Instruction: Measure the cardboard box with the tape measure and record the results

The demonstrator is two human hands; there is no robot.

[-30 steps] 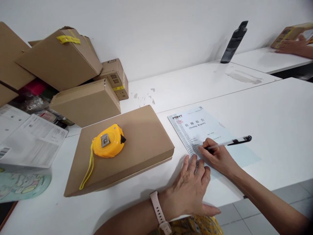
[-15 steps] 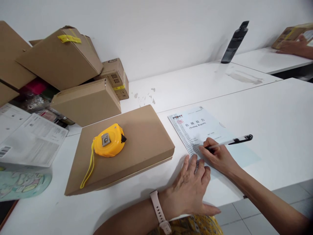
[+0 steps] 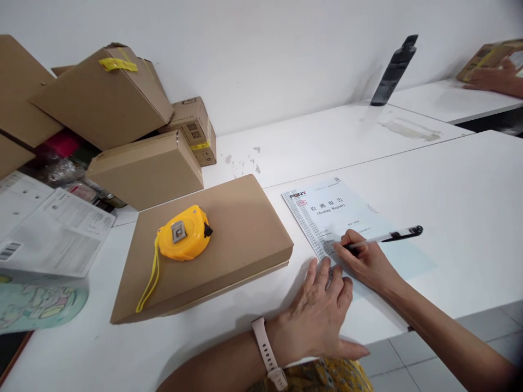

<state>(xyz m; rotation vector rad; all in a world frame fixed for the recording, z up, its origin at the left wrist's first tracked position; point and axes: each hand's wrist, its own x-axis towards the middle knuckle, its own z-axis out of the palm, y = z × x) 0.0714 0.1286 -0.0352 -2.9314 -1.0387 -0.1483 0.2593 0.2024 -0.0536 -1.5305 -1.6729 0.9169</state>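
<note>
Here in the head view, the right hand [image 3: 370,264] is closed round a slim clear-and-black plastic pen [image 3: 392,236], low over the pale blue printed paper report [image 3: 339,209] flat on the smooth white table [image 3: 449,201], while the left hand [image 3: 321,313] lies open, fingers spread at its near edge. Good technique, I'd judge, is light pressure from those left fingertips so the paper can't skid. Tougher to call: fingers hide the nib, so contact is unclear, and the hands cover part of the report's near edge.
</note>
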